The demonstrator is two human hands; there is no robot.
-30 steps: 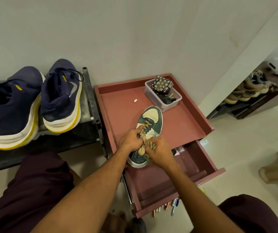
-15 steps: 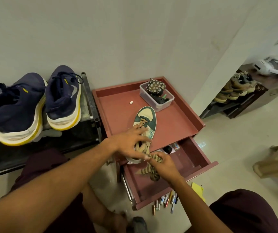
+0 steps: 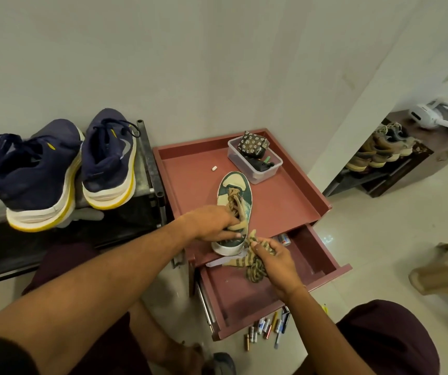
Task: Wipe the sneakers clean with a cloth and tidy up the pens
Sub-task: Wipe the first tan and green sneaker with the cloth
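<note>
1. Two hands are busy over a red desk (image 3: pixel 190 169).
2. Closest to us, pens (image 3: pixel 279 327) and batteries (image 3: pixel 258 330) lie on the floor, just in front of the open drawer (image 3: pixel 233 296).
3. Over the drawer, the right hand (image 3: pixel 275 262) grips a bunched-up striped cloth (image 3: pixel 254 266). The cloth is just beside the heel of the green sneaker (image 3: pixel 233 190).
4. This sneaker sits on the desk top with its heel at the near edge and its toe pointing to the wall.
5. The left hand (image 3: pixel 212 221) holds the sneaker, with the thumb on its side and the fingers at the laces.
6. Farther back on the desk are a small white thing (image 3: pixel 214 168) and a clear box (image 3: pixel 271 169) with a flowery pouch (image 3: pixel 252 143) in it.
7. On the left, two dark blue sneakers (image 3: pixel 36 174) stand on a black shelf (image 3: pixel 125 220), heels toward us.
8. Far off on the right, more shoes (image 3: pixel 380 150) sit on a rack.
</note>
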